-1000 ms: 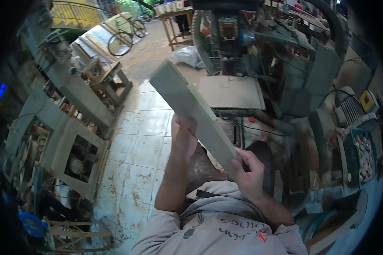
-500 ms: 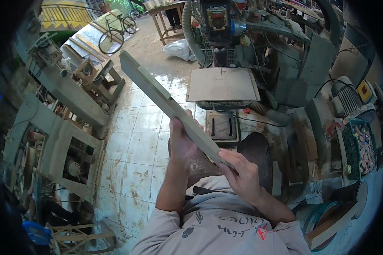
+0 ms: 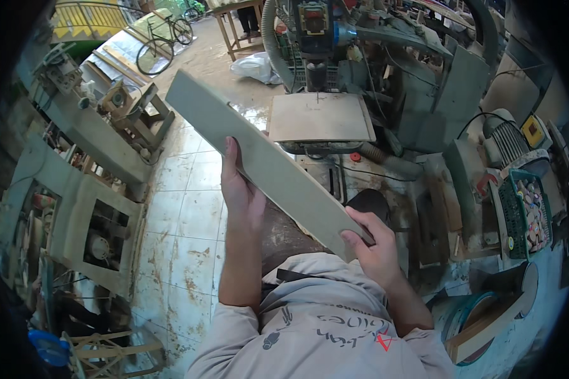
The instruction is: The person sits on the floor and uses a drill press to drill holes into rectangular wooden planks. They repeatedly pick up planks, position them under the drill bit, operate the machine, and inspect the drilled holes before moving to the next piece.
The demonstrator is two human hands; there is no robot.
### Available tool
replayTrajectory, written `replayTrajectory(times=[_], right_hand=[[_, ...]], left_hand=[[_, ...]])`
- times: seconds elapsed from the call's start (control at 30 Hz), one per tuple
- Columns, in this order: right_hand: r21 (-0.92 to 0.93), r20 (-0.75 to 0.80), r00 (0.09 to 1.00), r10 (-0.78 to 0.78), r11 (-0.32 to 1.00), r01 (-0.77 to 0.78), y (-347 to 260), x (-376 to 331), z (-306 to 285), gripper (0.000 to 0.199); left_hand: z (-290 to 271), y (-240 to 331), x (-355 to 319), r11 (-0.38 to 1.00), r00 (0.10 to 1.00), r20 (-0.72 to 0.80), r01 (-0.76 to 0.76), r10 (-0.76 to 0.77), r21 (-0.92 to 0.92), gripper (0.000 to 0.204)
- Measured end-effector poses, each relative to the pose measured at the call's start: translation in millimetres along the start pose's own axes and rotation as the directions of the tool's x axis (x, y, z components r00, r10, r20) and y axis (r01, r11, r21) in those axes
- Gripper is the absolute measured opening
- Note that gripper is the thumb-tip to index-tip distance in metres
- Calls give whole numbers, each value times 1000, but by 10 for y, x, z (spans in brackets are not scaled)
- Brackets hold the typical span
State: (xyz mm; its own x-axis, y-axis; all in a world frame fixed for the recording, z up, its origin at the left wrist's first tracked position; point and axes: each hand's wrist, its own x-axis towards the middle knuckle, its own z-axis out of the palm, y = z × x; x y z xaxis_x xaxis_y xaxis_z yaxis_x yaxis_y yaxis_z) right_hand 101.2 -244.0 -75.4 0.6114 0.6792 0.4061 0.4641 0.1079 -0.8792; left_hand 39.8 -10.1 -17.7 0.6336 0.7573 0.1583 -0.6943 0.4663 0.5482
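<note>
A long, flat wooden board (image 3: pixel 265 161) slants across the middle of the view, from far left to near right, with its broad pale face turned up. Around its left long edge, near the middle, my left hand (image 3: pixel 240 189) is closed, the thumb on the face and the fingers hidden underneath. Close to the near right end my right hand (image 3: pixel 373 243) pinches the board, thumb on the face and fingers over the right edge. The board is held in the air above my lap, apart from the machine table (image 3: pixel 319 118) beyond it.
A drill-like machine (image 3: pixel 316 44) stands over that table. A green basket (image 3: pixel 521 215) of small items sits at right by a motor (image 3: pixel 506 142). Dusty machine frames (image 3: pixel 88 221) stand at left. A curved wooden piece (image 3: pixel 493 322) lies low right. A bicycle (image 3: pixel 158 47) is far left.
The board has rolled from its narrow edge to show its broad face. My left thumb now lies on that face. The whole view has shifted slightly.
</note>
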Motion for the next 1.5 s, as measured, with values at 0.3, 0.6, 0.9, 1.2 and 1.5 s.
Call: replayTrajectory(times=[0.3, 0.6, 0.9, 1.2, 1.5], right_hand=[[129, 146, 969, 199, 967, -218, 4, 256, -41, 55], [-295, 70, 996, -52, 953, 71, -145, 78, -80, 72], [-201, 85, 996, -4, 979, 21, 2, 81, -36, 63], [-22, 148, 986, 76, 997, -73, 158, 58, -23, 58], [-25, 98, 995, 10, 1000, -8, 227, 15, 107, 59]], left_hand=[[-1, -135, 86, 995, 998, 27, 52, -50, -89, 60], [-105, -81, 176, 992, 987, -157, -57, 39, -110, 57], [-139, -143, 195, 998, 959, -276, -64, 62, 0, 51], [-172, -95, 175, 999, 970, -242, -9, 19, 43, 53], [70, -5, 60, 989, 981, -174, -59, 83, 138, 58]])
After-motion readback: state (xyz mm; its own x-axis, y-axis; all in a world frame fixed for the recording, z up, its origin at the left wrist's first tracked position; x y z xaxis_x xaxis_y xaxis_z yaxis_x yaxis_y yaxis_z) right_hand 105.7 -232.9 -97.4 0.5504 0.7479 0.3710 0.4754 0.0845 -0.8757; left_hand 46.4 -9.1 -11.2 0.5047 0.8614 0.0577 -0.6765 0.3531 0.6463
